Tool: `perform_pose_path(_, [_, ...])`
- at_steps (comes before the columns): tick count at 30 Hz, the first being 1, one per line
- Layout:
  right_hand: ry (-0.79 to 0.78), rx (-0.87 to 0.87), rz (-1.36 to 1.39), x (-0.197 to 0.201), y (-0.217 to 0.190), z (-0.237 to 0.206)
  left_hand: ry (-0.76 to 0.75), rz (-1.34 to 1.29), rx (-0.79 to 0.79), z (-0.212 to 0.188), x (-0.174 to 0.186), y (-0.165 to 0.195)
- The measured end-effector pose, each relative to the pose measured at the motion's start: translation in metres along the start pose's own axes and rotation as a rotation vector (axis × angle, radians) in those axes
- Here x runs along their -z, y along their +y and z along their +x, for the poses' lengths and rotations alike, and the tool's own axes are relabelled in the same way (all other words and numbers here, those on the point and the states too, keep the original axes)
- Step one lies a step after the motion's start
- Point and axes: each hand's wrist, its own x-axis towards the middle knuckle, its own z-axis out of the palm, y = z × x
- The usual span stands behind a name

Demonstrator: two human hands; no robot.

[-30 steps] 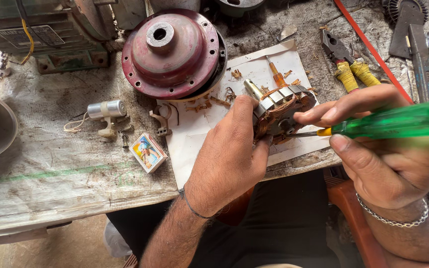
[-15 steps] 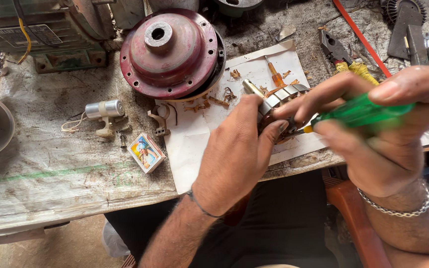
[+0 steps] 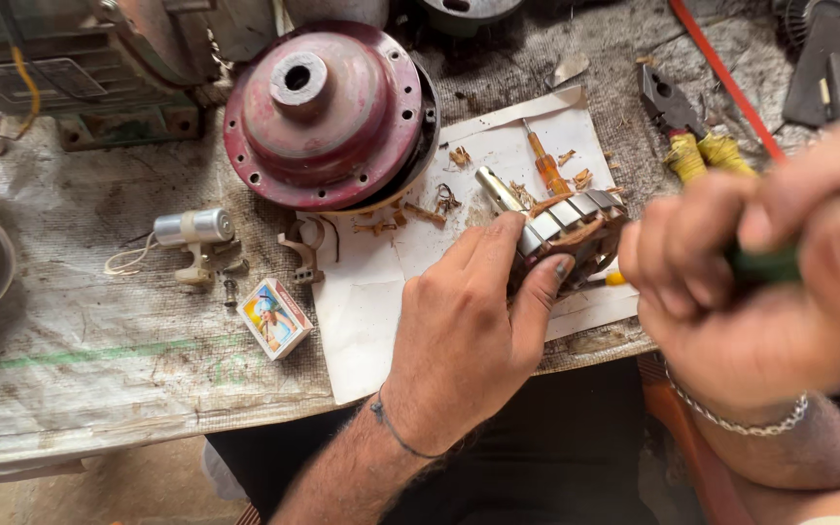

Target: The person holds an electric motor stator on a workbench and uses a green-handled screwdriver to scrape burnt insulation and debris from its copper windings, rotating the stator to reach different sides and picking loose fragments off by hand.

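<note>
Step in hand: working on the motor armature, which is held at the near edge of the white paper sheet on the bench.

Left hand grips the armature from the near side, thumb and fingers wrapped around its laminated core, shaft end pointing away toward the red motor housing. Right hand is clenched around a green-handled tool, just right of the armature; the hand is motion-blurred, and the tip is hidden behind the fingers (only a small yellow bit shows near the core), so contact with the slots cannot be confirmed.

Judgement: this looks like stripping or clearing winding and insulation from the slots; copper and paper scraps lie on the sheet beyond the armature. The next move likely calls for a steady left grip and the tool tip guided along one slot without slipping toward the left thumb.

Also near: orange screwdriver beyond the armature, yellow-handled pliers to its far right, small capacitor and matchbox to its left.
</note>
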Motion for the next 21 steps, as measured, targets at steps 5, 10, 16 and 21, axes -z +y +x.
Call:
perform_pose_path(5, [-0.228, 0.040, 0.081, 0.004, -0.018, -0.030, 0.004, -0.005, -0.020, -0.001, -0.002, 0.007])
perform_pose_path(10, [-0.865, 0.096, -0.123, 0.021, -0.035, -0.018, 0.001, -0.002, 0.004, 0.002, -0.001, 0.001])
perform_pose_path(16, [-0.307, 0.313, -0.446, 0.044, -0.007, -0.083, -0.042, 0.013, 0.021, 0.003, 0.000, 0.000])
perform_pose_path(21, [-0.304, 0.393, -0.314, 0.066, 0.009, -0.103, -0.056, -0.002, 0.045, 0.006, 0.001, -0.001])
